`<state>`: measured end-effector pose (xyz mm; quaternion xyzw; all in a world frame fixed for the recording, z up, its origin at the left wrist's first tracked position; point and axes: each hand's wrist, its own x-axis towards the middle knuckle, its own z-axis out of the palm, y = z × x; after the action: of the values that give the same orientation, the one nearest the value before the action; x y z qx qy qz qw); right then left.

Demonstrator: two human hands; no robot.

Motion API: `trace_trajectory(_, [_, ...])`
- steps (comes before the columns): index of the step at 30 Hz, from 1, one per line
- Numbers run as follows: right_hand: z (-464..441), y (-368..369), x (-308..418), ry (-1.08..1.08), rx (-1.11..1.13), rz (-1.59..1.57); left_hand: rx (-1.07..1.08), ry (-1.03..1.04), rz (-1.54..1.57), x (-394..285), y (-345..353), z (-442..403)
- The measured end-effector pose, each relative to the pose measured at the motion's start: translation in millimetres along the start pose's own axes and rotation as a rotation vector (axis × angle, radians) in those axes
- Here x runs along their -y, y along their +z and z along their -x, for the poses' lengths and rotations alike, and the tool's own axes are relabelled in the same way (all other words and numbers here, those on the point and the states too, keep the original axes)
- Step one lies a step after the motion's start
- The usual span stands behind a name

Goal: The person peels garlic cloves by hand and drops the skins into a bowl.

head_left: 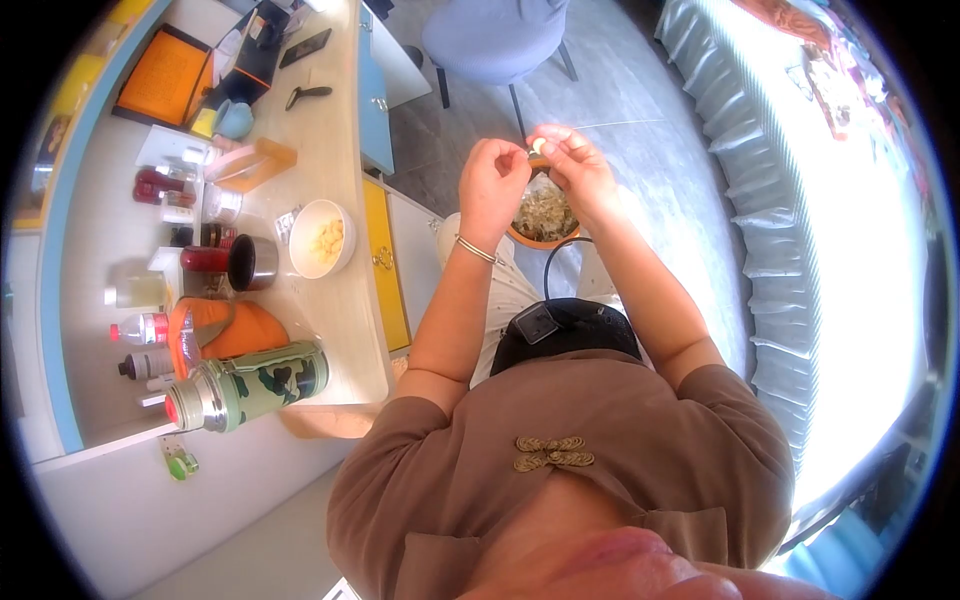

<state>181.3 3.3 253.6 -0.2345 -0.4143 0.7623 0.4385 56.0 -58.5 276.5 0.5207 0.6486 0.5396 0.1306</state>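
My right hand [578, 178] pinches a small pale piece that looks like a garlic clove [540, 146] between thumb and fingertips. Close beside it, my left hand [494, 188] has its fingers curled and pinched together near the clove; what they hold, if anything, is too small to make out. A bangle circles my left wrist. Below both hands stands an orange-rimmed container [545, 212] filled with pale and brownish scraps like skins. On the table to the left, a white bowl [309, 263] holds several pale yellow pieces.
The wooden table [330, 130] carries a peeler [308, 95], a phone [305, 48], a dark cup [252, 262], bottles and a camouflage thermos [270, 385] lying near its edge. A grey chair [495, 40] stands ahead. A bed with a pale frilled skirt [745, 200] lines the right.
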Motion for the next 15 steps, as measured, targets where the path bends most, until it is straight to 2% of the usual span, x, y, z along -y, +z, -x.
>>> trace_trajectory(7, [-0.3,-1.3,0.6,0.014,-0.015,-0.079,0.002,-0.002,-0.008,-1.6,-0.3,0.4])
trace_trajectory(10, [-0.1,-3.9,1.9,0.082,0.011,-0.184,0.031,-0.056,-0.017,-2.7,-0.9,0.5])
trace_trajectory(12, [-1.7,-6.8,-0.1,0.142,0.049,-0.34,-0.001,0.007,-0.033,1.5,0.7,0.1])
trace_trajectory(15, [-1.6,-7.5,-0.4,0.171,0.043,-0.391,-0.008,0.001,-0.011,5.8,1.5,-0.1])
